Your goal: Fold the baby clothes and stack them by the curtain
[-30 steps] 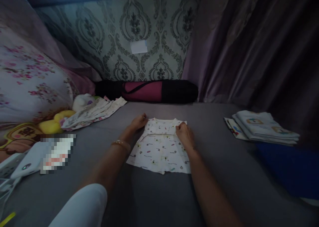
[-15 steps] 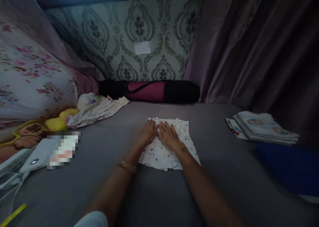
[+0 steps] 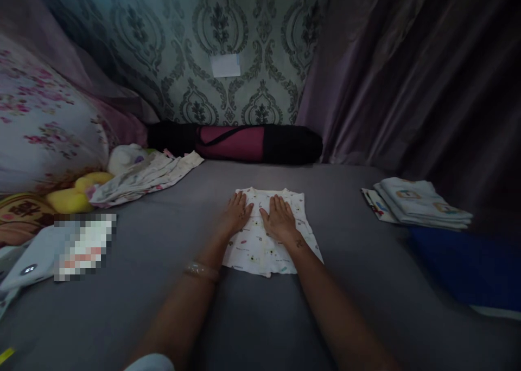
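A small white printed garment, like a baby's top [image 3: 260,246], lies spread flat on the grey sheet [image 3: 171,300]. On its upper left part rests my left hand [image 3: 238,215], open, palm down with the fingers pointing away from me. My right hand [image 3: 280,219] lies flat on the upper right part, also open, its thumb out toward the middle. A strip of the printed cloth shows between the two hands. The cloth beneath both palms is hidden.
Folded white cloths [image 3: 425,203] are stacked at the right, beside a dark blue flat object [image 3: 468,268]. A black and maroon long bag [image 3: 232,143] lies along the wall. Crumpled printed cloth [image 3: 150,178], a yellow plush toy [image 3: 73,197] and a floral pillow [image 3: 44,116] are at the left.
My hands have moved apart on the garment, from almost touching near its middle to one on each side. The head view has shifted a little.
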`<move>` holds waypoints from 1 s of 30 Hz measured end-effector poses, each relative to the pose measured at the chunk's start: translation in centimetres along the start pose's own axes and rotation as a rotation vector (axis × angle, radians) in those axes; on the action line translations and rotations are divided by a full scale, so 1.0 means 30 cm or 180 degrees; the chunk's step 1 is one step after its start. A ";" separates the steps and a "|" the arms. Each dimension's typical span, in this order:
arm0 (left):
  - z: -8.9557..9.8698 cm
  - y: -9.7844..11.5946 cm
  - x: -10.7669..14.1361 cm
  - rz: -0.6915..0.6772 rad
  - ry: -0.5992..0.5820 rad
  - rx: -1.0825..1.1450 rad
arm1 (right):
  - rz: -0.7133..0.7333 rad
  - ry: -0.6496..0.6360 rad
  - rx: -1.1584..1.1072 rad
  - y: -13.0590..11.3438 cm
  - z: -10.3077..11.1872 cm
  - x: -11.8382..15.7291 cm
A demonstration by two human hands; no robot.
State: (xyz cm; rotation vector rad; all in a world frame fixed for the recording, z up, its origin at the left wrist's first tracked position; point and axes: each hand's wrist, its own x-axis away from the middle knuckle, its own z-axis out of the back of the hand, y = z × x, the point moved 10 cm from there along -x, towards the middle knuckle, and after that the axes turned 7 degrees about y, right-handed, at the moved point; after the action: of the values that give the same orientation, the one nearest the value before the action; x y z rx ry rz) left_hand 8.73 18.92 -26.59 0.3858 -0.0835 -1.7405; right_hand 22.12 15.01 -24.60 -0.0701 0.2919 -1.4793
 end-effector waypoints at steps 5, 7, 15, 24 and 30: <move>0.009 0.004 0.004 -0.0027 -0.0074 0.0014 | -0.0214 -0.0021 0.0035 0.035 0.002 -0.006; 0.029 0.021 0.005 -0.0038 -0.0038 -0.0028 | -0.0153 0.0040 -0.0045 0.034 0.021 -0.012; 0.061 0.158 0.025 -0.0634 0.0178 -0.0125 | -0.0600 0.0413 0.0080 0.149 0.081 -0.029; -0.007 0.119 0.026 -0.0487 -0.0134 0.0081 | -0.0721 -0.0007 -0.0040 0.186 0.021 -0.030; 0.176 0.069 -0.027 -0.0051 0.0251 0.1068 | -0.0007 0.0613 0.0069 0.051 0.123 -0.012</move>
State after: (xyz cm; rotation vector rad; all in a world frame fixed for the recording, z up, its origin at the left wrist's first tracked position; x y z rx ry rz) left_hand 9.22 18.43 -20.92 0.7012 -0.3186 -1.7264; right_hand 24.45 15.02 -21.34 0.0900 0.4315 -1.4935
